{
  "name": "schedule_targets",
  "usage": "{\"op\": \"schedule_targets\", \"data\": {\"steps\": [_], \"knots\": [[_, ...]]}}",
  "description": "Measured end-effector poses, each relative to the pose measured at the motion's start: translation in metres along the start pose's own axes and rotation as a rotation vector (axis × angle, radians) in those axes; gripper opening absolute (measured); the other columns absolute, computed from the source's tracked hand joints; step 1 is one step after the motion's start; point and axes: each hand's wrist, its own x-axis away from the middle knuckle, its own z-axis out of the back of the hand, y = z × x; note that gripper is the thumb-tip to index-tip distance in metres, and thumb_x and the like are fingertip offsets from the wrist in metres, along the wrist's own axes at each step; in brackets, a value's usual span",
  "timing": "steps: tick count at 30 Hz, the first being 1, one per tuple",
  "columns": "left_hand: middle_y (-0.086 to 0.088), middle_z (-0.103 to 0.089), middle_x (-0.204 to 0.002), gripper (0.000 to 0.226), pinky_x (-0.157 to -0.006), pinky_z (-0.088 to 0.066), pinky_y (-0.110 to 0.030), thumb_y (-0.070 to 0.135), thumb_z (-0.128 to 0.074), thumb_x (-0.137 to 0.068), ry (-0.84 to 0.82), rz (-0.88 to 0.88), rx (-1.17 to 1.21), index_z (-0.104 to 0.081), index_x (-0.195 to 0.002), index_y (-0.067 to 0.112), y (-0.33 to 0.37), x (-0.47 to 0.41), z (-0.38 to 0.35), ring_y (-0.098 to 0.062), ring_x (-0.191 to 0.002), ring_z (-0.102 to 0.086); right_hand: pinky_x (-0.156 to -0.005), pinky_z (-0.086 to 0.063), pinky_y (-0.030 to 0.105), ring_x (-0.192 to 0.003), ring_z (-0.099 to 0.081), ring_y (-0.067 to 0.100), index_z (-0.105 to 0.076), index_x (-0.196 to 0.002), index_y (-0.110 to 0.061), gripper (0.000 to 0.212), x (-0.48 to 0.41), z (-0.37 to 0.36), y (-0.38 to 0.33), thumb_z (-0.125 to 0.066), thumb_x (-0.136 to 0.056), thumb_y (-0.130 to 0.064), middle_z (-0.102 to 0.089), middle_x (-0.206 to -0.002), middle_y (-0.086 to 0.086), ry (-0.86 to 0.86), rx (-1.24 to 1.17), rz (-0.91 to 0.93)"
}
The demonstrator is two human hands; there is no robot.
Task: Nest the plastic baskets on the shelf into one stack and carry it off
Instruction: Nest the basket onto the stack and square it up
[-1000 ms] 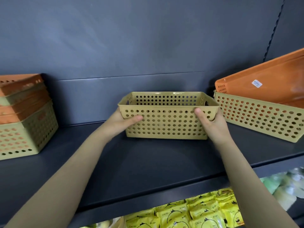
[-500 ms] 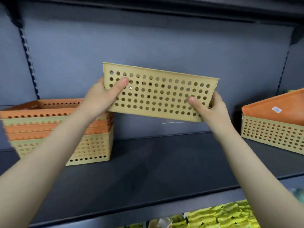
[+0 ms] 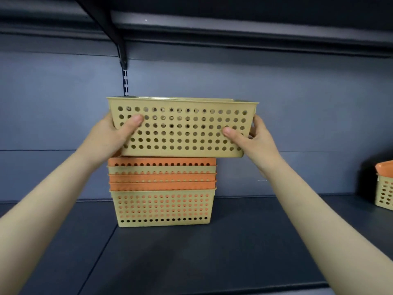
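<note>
A yellow perforated plastic basket (image 3: pixel 182 128) hangs level in the air, held at both ends. My left hand (image 3: pixel 108 138) grips its left end, thumb on the front wall. My right hand (image 3: pixel 253 139) grips its right end the same way. Directly below it, a stack of nested baskets (image 3: pixel 162 194) stands on the dark shelf (image 3: pixel 244 241): orange and yellow rims over a yellow bottom basket. The held basket's base hovers just above the stack's orange top rim, shifted slightly to the right of it.
At the far right edge stand two more nested baskets (image 3: pixel 385 188), orange inside yellow. An upper shelf (image 3: pixel 234 28) with a black bracket (image 3: pixel 119 45) overhangs the held basket. The back panel is blue-grey.
Both hands lifted the yellow basket off the shelf and carried it left. It now sits level above the stack; half a second ago it was tilted and to the stack's right.
</note>
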Motion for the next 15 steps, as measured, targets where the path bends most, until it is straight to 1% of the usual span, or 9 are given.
{"op": "schedule_targets", "data": {"steps": [1,4,6,8,9,10,12,13,15], "knots": [[0.010,-0.070,-0.113,0.059,-0.078,-0.051,-0.027,0.067,-0.056,-0.086,-0.003,0.018,0.003,-0.057,-0.127,0.025,-0.006,-0.001,0.005,-0.006,-0.099,-0.066,-0.079,-0.057,0.021,-0.114,-0.064,0.008,-0.047,-0.135,-0.031,0.073,-0.003,-0.008,0.002,-0.082,-0.073,-0.045,-0.064,-0.129,-0.010,-0.011,0.000,-0.002],[0.017,-0.066,-0.105,0.043,-0.068,-0.045,-0.019,0.053,-0.056,-0.092,-0.028,0.060,-0.004,-0.055,-0.123,0.023,-0.024,-0.007,0.013,0.001,-0.091,-0.062,-0.089,-0.056,0.030,-0.119,-0.061,0.010,-0.045,-0.139,-0.030,0.083,-0.013,-0.026,0.010,-0.083,-0.068,-0.050,-0.062,-0.132,-0.010,-0.034,0.021,-0.019],[0.013,-0.068,-0.109,0.048,-0.068,-0.047,-0.021,0.056,-0.057,-0.091,-0.055,0.090,0.023,-0.054,-0.125,0.023,-0.036,-0.010,0.014,-0.003,-0.094,-0.065,-0.093,-0.055,0.032,-0.121,-0.060,0.010,-0.043,-0.141,-0.029,0.087,-0.018,-0.035,0.018,-0.084,-0.067,-0.050,-0.061,-0.133,-0.010,-0.046,0.031,-0.043],[0.009,-0.069,-0.116,0.062,-0.071,-0.051,-0.026,0.066,-0.058,-0.084,-0.058,0.108,0.062,-0.053,-0.130,0.025,-0.044,-0.013,0.013,-0.009,-0.100,-0.067,-0.092,-0.054,0.029,-0.123,-0.058,0.009,-0.042,-0.142,-0.029,0.086,-0.021,-0.044,0.025,-0.083,-0.070,-0.048,-0.060,-0.134,-0.009,-0.048,0.027,-0.063],[0.010,-0.069,-0.118,0.065,-0.074,-0.051,-0.027,0.069,-0.058,-0.082,-0.051,0.115,0.082,-0.052,-0.131,0.027,-0.048,-0.016,0.012,-0.009,-0.102,-0.067,-0.090,-0.054,0.027,-0.123,-0.057,0.008,-0.041,-0.143,-0.029,0.085,-0.022,-0.048,0.028,-0.083,-0.071,-0.047,-0.060,-0.135,-0.009,-0.045,0.022,-0.066],[0.011,-0.068,-0.117,0.059,-0.076,-0.051,-0.027,0.067,-0.058,-0.084,-0.040,0.119,0.096,-0.052,-0.129,0.028,-0.052,-0.019,0.010,-0.007,-0.103,-0.066,-0.090,-0.053,0.026,-0.123,-0.056,0.008,-0.041,-0.143,-0.029,0.084,-0.024,-0.051,0.031,-0.082,-0.072,-0.046,-0.059,-0.135,-0.009,-0.038,0.019,-0.065],[0.016,-0.066,-0.111,0.040,-0.076,-0.048,-0.023,0.057,-0.055,-0.092,-0.012,0.128,0.112,-0.051,-0.124,0.032,-0.056,-0.023,0.004,-0.001,-0.099,-0.063,-0.094,-0.053,0.031,-0.123,-0.057,0.008,-0.042,-0.142,-0.030,0.082,-0.029,-0.056,0.035,-0.081,-0.072,-0.048,-0.059,-0.134,-0.009,-0.025,0.024,-0.073],[0.018,-0.064,-0.108,0.035,-0.074,-0.047,-0.022,0.055,-0.053,-0.094,-0.003,0.133,0.114,-0.049,-0.122,0.033,-0.056,-0.025,0.001,0.001,-0.097,-0.061,-0.095,-0.054,0.034,-0.122,-0.058,0.010,-0.043,-0.140,-0.031,0.080,-0.032,-0.057,0.037,-0.081,-0.072,-0.050,-0.061,-0.132,-0.009,-0.022,0.029,-0.081],[0.019,-0.063,-0.106,0.034,-0.072,-0.045,-0.021,0.054,-0.050,-0.095,-0.003,0.147,0.120,-0.049,-0.122,0.033,-0.057,-0.029,-0.002,0.002,-0.094,-0.060,-0.095,-0.056,0.040,-0.118,-0.062,0.012,-0.046,-0.136,-0.033,0.076,-0.038,-0.061,0.041,-0.081,-0.071,-0.053,-0.064,-0.128,-0.009,-0.023,0.033,-0.092]]}}
